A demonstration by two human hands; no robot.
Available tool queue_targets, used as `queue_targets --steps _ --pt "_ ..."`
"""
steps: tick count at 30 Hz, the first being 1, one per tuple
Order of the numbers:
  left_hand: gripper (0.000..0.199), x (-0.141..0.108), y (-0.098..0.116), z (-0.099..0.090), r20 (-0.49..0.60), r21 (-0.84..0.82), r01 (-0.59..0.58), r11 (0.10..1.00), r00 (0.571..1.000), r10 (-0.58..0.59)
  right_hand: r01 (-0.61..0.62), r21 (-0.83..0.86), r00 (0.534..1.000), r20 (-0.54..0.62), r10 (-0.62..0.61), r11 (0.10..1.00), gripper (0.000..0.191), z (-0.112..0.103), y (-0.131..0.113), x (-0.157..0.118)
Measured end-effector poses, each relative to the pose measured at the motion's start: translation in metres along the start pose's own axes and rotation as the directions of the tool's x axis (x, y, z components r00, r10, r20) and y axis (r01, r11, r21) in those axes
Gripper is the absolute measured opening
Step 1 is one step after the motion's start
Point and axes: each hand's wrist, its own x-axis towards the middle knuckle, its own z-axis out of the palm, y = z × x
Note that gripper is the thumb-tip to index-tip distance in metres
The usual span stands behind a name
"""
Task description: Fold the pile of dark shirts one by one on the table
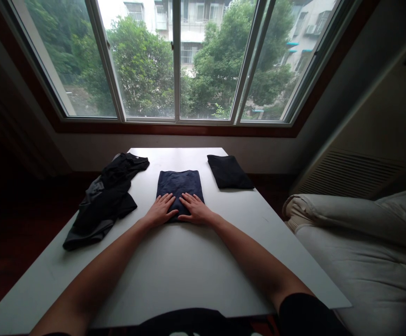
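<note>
Folded navy cloth (180, 182) lies flat on the white table (178, 266) in the head view, between a loose pile of black and grey clothing (110, 196) on our left and a folded black cloth (230, 172) at the table's right edge. We rest our left hand (159, 211) and our right hand (198, 211) palm down on the navy cloth's near half, one toward each side, with the fingers extended and slightly apart and the thumbs turned inward toward each other. Beyond the table's far edge we see a window (176, 60), and a pale padded seat (360, 252) stands to the right.
</note>
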Motion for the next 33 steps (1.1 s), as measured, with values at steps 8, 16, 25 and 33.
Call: queue_targets --steps 8,16,25,33 --pt "0.060 0.005 -0.006 0.001 0.003 -0.005 0.006 1.000 1.000 -0.006 -0.026 -0.063 0.995 -0.100 0.020 0.998 0.100 0.005 -0.014 0.002" --pt "0.055 0.006 -0.016 0.004 -0.011 -0.076 -0.013 0.997 1.000 0.012 -0.048 -0.008 0.999 0.007 0.048 0.999 0.104 0.005 -0.012 0.003" --pt "0.047 0.011 -0.032 0.003 -0.161 -0.285 -0.068 0.956 0.987 0.022 -0.042 -0.005 0.999 0.018 0.042 0.999 0.107 0.003 -0.012 0.001" --pt "0.049 0.008 -0.025 0.002 -0.140 -0.226 -0.088 0.970 0.989 0.057 -0.023 -0.090 0.998 -0.062 0.018 0.996 0.082 0.002 -0.011 0.003"
